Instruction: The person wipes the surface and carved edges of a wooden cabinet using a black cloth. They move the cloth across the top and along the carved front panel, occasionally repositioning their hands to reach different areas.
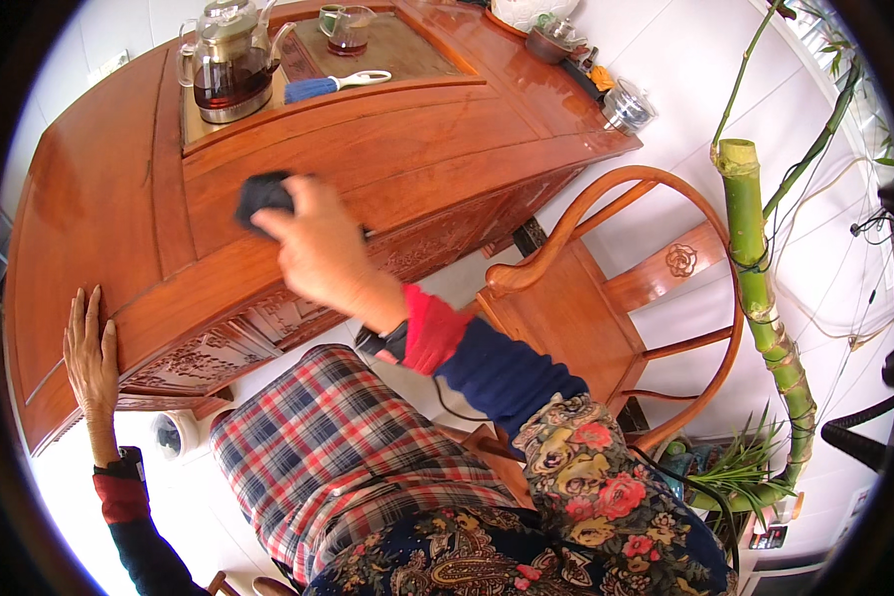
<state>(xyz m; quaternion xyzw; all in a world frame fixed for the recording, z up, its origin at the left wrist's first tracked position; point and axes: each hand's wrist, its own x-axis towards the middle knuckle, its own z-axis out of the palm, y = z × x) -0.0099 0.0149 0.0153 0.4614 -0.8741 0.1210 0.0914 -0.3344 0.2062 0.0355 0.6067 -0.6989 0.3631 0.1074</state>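
A black object [262,200], blurred and too indistinct to name, is gripped in my right hand [328,246] over the front part of a carved reddish wooden tea table [305,141]. I cannot tell whether it touches the tabletop. My left hand [89,350] rests palm down on the table's left front edge, fingers spread slightly and holding nothing. Beyond my right hand, a blue-bristled brush [320,87] with a white handle lies at the rim of the inset tray area [417,56].
A glass kettle [231,82] of dark tea stands at the back left, with a glass pitcher [348,33] to its right. A wooden armchair [566,320] stands right of the table, near a thick bamboo stalk [749,216]. Metal tins [629,106] sit at the far right corner.
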